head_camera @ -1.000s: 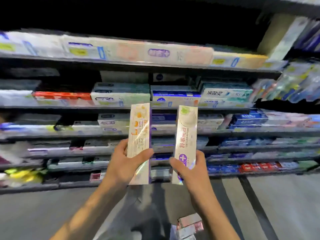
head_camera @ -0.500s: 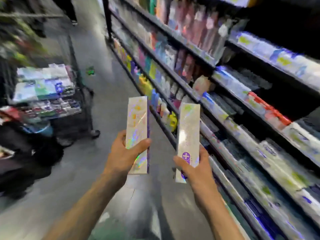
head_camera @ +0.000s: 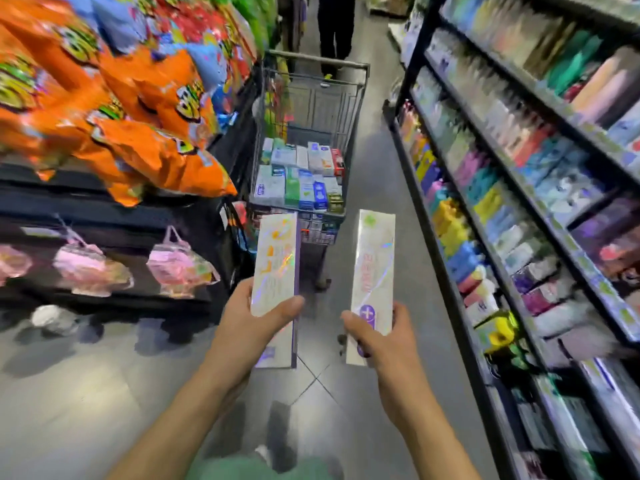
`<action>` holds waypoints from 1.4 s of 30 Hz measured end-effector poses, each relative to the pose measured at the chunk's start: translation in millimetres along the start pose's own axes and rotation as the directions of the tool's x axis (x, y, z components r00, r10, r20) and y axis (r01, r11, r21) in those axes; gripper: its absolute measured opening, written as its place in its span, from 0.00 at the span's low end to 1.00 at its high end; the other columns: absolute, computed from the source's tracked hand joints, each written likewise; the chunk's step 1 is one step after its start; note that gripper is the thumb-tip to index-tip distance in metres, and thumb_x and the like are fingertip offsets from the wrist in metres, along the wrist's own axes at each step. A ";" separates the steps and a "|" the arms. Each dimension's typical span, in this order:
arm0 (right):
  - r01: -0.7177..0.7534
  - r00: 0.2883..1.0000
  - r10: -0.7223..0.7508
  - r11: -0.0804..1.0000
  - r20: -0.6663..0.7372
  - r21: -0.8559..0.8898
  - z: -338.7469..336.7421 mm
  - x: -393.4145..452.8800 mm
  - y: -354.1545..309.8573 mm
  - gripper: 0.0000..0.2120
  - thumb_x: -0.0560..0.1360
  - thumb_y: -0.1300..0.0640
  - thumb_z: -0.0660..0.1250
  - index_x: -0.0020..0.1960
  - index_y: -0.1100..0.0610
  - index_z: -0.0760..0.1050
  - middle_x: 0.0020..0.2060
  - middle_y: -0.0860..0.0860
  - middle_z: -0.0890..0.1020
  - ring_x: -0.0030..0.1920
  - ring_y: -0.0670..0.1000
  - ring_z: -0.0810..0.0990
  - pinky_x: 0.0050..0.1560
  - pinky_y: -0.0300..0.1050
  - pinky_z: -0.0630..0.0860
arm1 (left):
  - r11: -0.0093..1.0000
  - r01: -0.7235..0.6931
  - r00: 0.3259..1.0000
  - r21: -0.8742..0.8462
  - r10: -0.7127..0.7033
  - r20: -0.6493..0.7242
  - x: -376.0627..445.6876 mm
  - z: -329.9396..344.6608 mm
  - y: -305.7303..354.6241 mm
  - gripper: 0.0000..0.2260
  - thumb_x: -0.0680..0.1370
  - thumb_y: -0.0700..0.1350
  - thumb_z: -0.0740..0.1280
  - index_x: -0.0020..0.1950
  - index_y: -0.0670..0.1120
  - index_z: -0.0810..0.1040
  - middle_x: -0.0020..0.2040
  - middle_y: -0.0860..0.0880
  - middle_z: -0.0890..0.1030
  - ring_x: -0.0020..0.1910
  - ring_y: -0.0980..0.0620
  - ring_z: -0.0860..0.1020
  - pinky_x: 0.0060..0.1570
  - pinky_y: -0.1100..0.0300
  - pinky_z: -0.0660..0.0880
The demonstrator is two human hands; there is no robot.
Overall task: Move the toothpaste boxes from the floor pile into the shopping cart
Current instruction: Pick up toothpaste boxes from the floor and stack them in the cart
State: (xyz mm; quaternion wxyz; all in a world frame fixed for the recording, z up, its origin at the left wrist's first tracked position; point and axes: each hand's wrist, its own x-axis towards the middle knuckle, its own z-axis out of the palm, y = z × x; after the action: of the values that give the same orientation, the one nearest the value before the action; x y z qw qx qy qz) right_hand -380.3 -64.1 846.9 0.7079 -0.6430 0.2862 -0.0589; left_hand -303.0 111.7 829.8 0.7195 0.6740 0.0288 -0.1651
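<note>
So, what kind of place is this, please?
Most likely a supermarket aisle. Shelves of packaged goods line the right side, orange snack bags fill a display on the left, and a cart loaded with boxes stands ahead.

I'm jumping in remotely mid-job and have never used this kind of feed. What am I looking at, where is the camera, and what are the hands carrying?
There is no machine here: a person works with two bare hands. The one picture comes from a camera worn on the person's head, looking forward and down along a shop aisle. The left hand grips one long pale toothpaste box with orange marks, held upright. The right hand grips a second toothpaste box with a purple mark low down. Straight ahead stands the shopping cart, its basket already filled with rows of small boxes. Orange snack bags hang on the left, stocked shelves run along the right, and another person's legs show beyond the cart.
</note>
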 end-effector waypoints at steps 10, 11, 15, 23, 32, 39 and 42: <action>-0.035 0.997 0.042 0.994 0.063 -0.103 87.8 116.3 -18.1 0.32 0.61 0.45 0.77 0.61 0.49 0.70 0.47 0.52 0.84 0.38 0.49 0.80 0.38 0.41 0.78 | 0.997 0.065 0.997 0.030 -0.063 -0.041 127.0 -39.0 17.1 0.36 0.57 0.63 0.80 0.62 0.54 0.75 0.54 0.57 0.85 0.54 0.53 0.83 0.52 0.46 0.82; -0.034 0.998 0.040 0.993 0.056 -0.110 91.0 132.6 -19.5 0.32 0.61 0.45 0.77 0.62 0.48 0.69 0.48 0.51 0.84 0.39 0.48 0.81 0.38 0.39 0.77 | 0.997 0.076 0.996 0.031 -0.075 -0.053 141.6 -37.1 17.6 0.36 0.57 0.63 0.80 0.61 0.55 0.75 0.53 0.58 0.85 0.53 0.54 0.83 0.50 0.49 0.82; -0.020 0.998 0.027 0.992 0.057 -0.123 96.7 209.7 -29.2 0.36 0.61 0.44 0.79 0.65 0.45 0.67 0.52 0.45 0.83 0.45 0.43 0.84 0.40 0.37 0.77 | 0.994 0.097 0.992 0.055 -0.092 -0.086 213.0 -23.7 21.2 0.28 0.61 0.60 0.79 0.58 0.58 0.75 0.50 0.59 0.84 0.50 0.59 0.83 0.49 0.53 0.81; -0.027 0.994 0.041 0.991 0.105 -0.129 112.5 360.5 -56.6 0.39 0.63 0.51 0.82 0.68 0.50 0.66 0.53 0.45 0.82 0.43 0.38 0.83 0.39 0.34 0.77 | 0.980 0.141 0.971 0.138 -0.110 -0.213 358.3 6.2 44.3 0.28 0.62 0.58 0.80 0.59 0.54 0.79 0.51 0.55 0.86 0.48 0.57 0.84 0.46 0.59 0.80; -0.076 0.987 0.101 0.978 0.127 -0.193 151.9 491.5 -76.8 0.33 0.69 0.58 0.80 0.70 0.51 0.68 0.56 0.43 0.83 0.48 0.37 0.83 0.46 0.31 0.77 | 0.924 0.128 0.949 0.360 -0.010 -0.314 495.1 15.6 64.1 0.18 0.73 0.49 0.78 0.55 0.52 0.72 0.45 0.59 0.81 0.41 0.66 0.79 0.34 0.76 0.70; -0.158 0.978 0.183 0.961 0.097 -0.226 185.4 577.1 -86.8 0.36 0.72 0.58 0.78 0.70 0.44 0.59 0.56 0.33 0.74 0.45 0.21 0.74 0.42 0.19 0.69 | 0.869 0.176 0.940 0.462 -0.010 -0.340 611.7 13.7 63.6 0.17 0.71 0.54 0.76 0.53 0.53 0.74 0.46 0.54 0.81 0.48 0.51 0.81 0.45 0.60 0.76; -0.176 0.976 0.203 0.948 0.078 -0.266 198.4 617.0 -84.6 0.38 0.71 0.59 0.78 0.74 0.49 0.61 0.61 0.40 0.77 0.49 0.22 0.74 0.44 0.20 0.70 | 0.831 0.156 0.951 0.534 0.020 -0.310 666.5 11.8 50.0 0.18 0.68 0.61 0.71 0.52 0.54 0.78 0.47 0.52 0.80 0.49 0.52 0.79 0.52 0.51 0.78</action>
State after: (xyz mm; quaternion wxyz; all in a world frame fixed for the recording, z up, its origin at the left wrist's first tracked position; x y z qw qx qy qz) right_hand 250.8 -182.9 725.4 0.6349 -0.7010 0.3146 0.0806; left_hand 337.8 -30.5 702.9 0.4749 0.8683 0.1138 -0.0870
